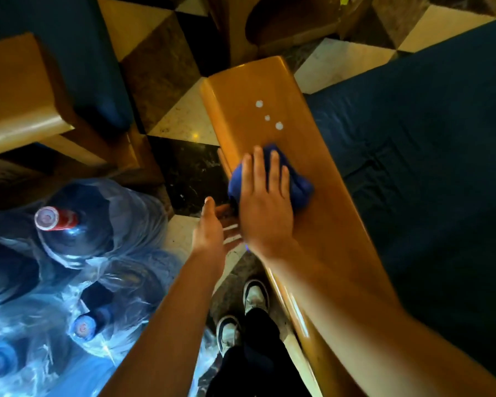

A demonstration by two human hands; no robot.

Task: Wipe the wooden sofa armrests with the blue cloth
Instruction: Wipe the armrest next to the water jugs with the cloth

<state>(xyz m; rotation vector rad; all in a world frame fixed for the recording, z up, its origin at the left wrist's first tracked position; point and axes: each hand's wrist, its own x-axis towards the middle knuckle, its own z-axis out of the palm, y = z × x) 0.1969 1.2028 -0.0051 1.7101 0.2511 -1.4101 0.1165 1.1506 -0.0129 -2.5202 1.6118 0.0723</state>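
A wide glossy wooden armrest (258, 90) runs from the upper middle down to the lower right, beside a dark blue sofa cushion (430, 156). My right hand (265, 204) lies flat on a bunched blue cloth (301, 186), pressing it onto the armrest's middle. Three small bright spots (269, 117) show on the wood beyond the cloth. My left hand (215, 227) hovers just left of the armrest's edge, palm open and holding nothing. A second wooden armrest (17, 107) of another sofa is at the upper left.
Large water bottles wrapped in clear plastic (69, 253) stand on the floor at the lower left, one with a red cap (55, 219). The checkered tile floor (166, 70) lies between the sofas. My shoes (241, 313) stand close against the armrest's side.
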